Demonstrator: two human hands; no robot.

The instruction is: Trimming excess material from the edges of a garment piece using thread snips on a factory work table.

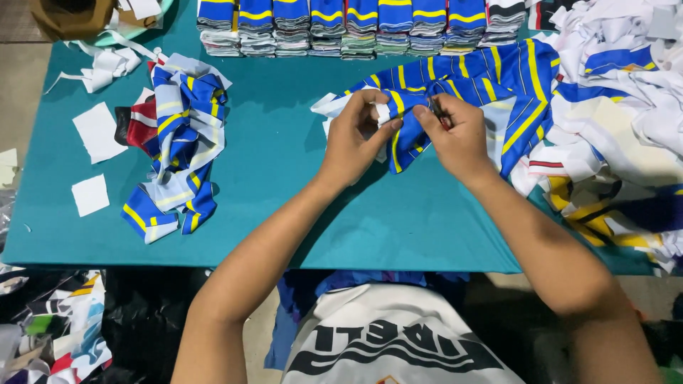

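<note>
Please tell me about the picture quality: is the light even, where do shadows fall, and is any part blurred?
Head view: the light is even and soft on the teal table; a faint shadow lies under the left hand and forearm; the right hand on the blue striped cloth is sharp; the floor below the table edge is dark; no glare shows.

A worktop (284,220) covered in teal cloth fills most of the frame, evenly lit from above with soft shadows. At the far left edge a strip of pale floor (18,85) shows beside it. Along the bottom of the frame, below the worktop's near edge, the space lies dark and shadowed.
</note>
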